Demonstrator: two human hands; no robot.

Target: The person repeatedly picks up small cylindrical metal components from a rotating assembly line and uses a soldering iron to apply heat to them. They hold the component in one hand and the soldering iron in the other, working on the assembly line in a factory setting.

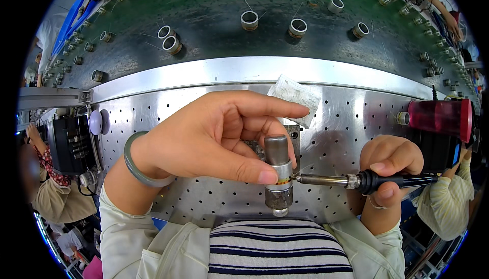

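Observation:
My left hand [219, 136] pinches a metal cylinder [277, 151] between thumb and fingers, its index finger stretched out above. The cylinder stands roughly upright, with a narrower top and a ring with a coloured band [283, 181] around its middle. Closed around the black handle of a soldering iron [326, 180] is my right hand [389, 164]. The iron lies level, and its tip meets or nearly meets the ring's right side; actual contact cannot be made out. A green bangle [133, 164] circles my left wrist.
Under my hands is a perforated metal worktop [331, 141] with a crumpled white packet [300, 95]. Beyond its rail runs a dark green conveyor belt [214, 44] carrying several metal rings [249, 20]. A red-and-black device [440, 121] stands right, a black one [69, 146] left. Other people work on both sides.

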